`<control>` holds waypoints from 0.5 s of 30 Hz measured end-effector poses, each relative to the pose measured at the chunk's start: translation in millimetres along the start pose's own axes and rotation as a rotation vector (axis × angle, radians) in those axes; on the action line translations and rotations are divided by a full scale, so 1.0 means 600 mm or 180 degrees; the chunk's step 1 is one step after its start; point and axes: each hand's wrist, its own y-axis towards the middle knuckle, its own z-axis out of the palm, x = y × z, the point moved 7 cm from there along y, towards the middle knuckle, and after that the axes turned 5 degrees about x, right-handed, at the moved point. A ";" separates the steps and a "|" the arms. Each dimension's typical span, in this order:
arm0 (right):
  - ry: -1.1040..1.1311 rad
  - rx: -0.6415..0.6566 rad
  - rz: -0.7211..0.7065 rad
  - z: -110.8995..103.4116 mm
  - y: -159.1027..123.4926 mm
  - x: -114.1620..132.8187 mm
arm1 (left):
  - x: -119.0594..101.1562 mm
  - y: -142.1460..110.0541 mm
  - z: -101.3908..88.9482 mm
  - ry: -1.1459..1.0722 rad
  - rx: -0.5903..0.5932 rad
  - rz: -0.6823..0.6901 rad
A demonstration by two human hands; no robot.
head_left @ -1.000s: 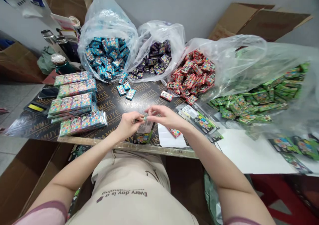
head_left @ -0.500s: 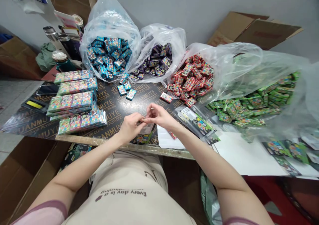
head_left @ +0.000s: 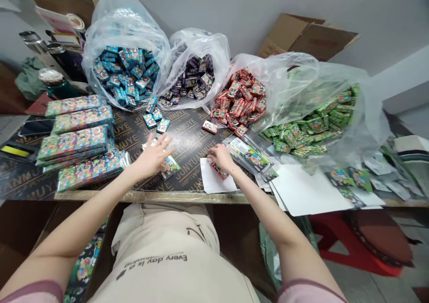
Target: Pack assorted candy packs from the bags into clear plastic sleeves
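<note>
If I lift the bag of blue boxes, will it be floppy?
The bag will probably flop, since its clear plastic looks thin and wrinkled. The blue boxes might spill, because its mouth gapes open. With so many heaped inside, it may feel fairly heavy.

The dark worktop (head_left: 186,144) bears repeated gold print, in which "JUNYUANMUYE" can be read right of its middle, with "PLYWOOD" and "WBP" in smaller capitals near the front edge. Upside down on the pale garment (head_left: 181,267) at the near side stands "Every day is a", above fainter, smaller lettering. Print on the stacked packs (head_left: 78,137) at left is too small to read.
</note>
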 end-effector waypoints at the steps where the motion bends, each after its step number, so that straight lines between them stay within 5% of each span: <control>1: -0.0008 -0.0001 -0.0032 0.009 -0.002 0.002 | -0.011 0.014 0.027 0.0028 0.0406 0.0249; 4: 0.0024 -0.0068 -0.0109 0.023 -0.010 0.014 | -0.029 0.048 0.093 0.0066 0.1198 0.0618; 8: 0.0178 -0.0107 -0.0267 0.033 -0.021 0.024 | -0.025 0.083 0.114 -0.0208 0.1326 0.0580; 12: 0.0474 -0.0114 -0.0289 0.041 -0.025 0.014 | -0.020 0.100 0.075 -0.0683 0.1264 0.0475; 15: 0.0735 -0.0103 -0.0265 0.037 -0.025 0.000 | -0.010 0.098 -0.003 -0.1632 0.0290 0.0299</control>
